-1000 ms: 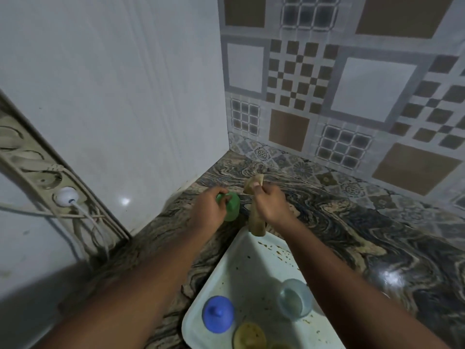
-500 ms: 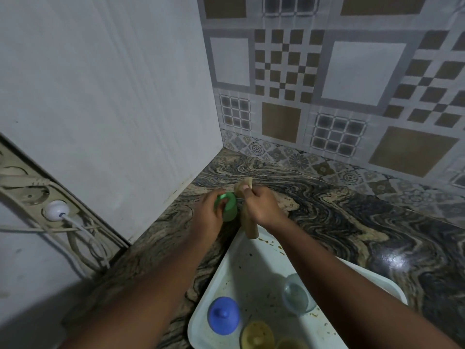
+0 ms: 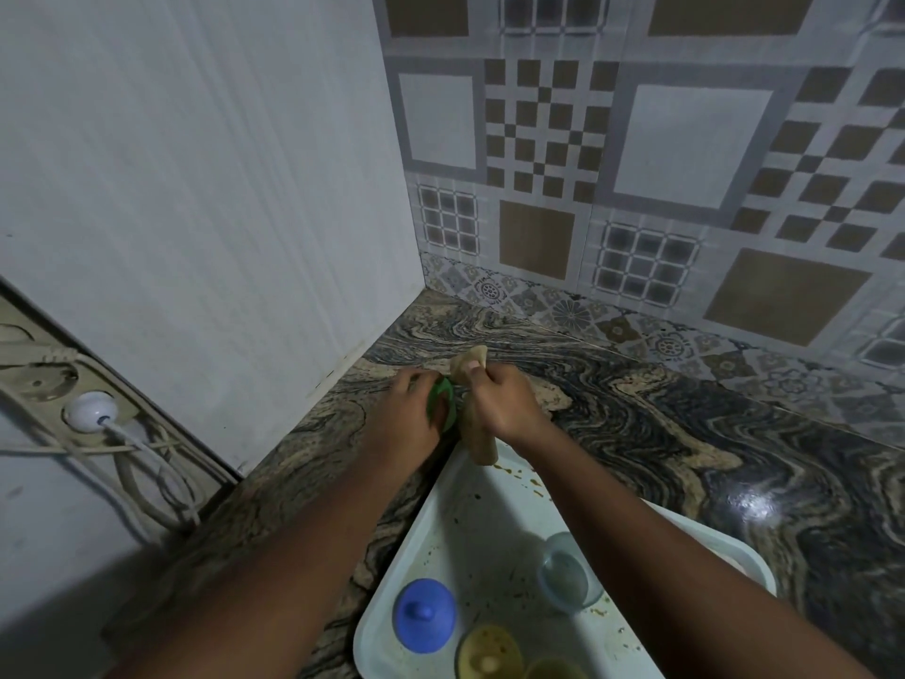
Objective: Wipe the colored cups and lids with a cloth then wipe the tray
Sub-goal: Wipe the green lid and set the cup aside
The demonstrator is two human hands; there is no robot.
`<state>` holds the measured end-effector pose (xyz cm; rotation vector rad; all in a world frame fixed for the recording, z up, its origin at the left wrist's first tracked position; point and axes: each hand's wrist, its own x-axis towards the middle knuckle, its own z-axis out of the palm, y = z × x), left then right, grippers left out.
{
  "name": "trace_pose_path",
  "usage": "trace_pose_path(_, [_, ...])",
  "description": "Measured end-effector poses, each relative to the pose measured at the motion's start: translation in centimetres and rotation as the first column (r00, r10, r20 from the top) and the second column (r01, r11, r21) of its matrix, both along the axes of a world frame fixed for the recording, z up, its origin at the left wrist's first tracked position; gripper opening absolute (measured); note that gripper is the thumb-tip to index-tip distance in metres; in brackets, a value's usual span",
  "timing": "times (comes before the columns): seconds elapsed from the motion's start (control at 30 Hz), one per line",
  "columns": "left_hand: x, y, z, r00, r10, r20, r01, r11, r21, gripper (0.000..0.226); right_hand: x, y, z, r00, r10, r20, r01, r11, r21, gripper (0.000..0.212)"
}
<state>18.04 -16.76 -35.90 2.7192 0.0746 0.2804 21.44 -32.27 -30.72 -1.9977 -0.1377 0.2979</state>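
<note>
The left hand (image 3: 406, 416) curls round a green lid (image 3: 448, 416) and holds it on edge above the counter (image 3: 685, 433), just past the tray's 12 o'clock corner. The right hand (image 3: 502, 401) is clenched on a tan cloth (image 3: 480, 438), thumb on its upper end. The cloth lies against the lid's face, and its lower end hangs over the tray's far corner.

The white tray (image 3: 489, 512), speckled with brown crumbs, sits at 6 o'clock from the hands. On it are a blue lid (image 3: 425, 615) at 7 o'clock, a yellow lid (image 3: 489, 651) at 6, and a clear cup (image 3: 563, 575) at 4, beside the right forearm.

At 9 o'clock a power strip (image 3: 29, 384) on the wall carries a white plug (image 3: 90, 411). Patterned tiles (image 3: 685, 149) fill 12 to 3.
</note>
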Motion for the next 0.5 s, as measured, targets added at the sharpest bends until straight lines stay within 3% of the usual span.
trace_pose_path(0.13, [-0.1, -0.4, 0.7, 0.998, -0.001, -0.059, 0.008, 0.992, 0.129, 0.043, -0.2, -0.3, 0.1, 1.0, 0.006, 0.002, -0.006, 1.0, 0.011, 0.047])
trace_pose_path(0.33, [0.0, -0.7, 1.6, 0.99, 0.016, -0.137, 0.011, 0.981, 0.193, 0.045, -0.4, -0.8, 0.3, 1.0, 0.005, 0.003, -0.005, 1.0, 0.022, 0.043])
trace_pose_path(0.5, [-0.1, -0.1, 2.9, 1.0, -0.016, -0.019, 0.019, 0.978, 0.208, 0.049, -0.4, -1.2, 0.9, 1.0, -0.004, 0.019, 0.004, 1.0, -0.001, 0.045])
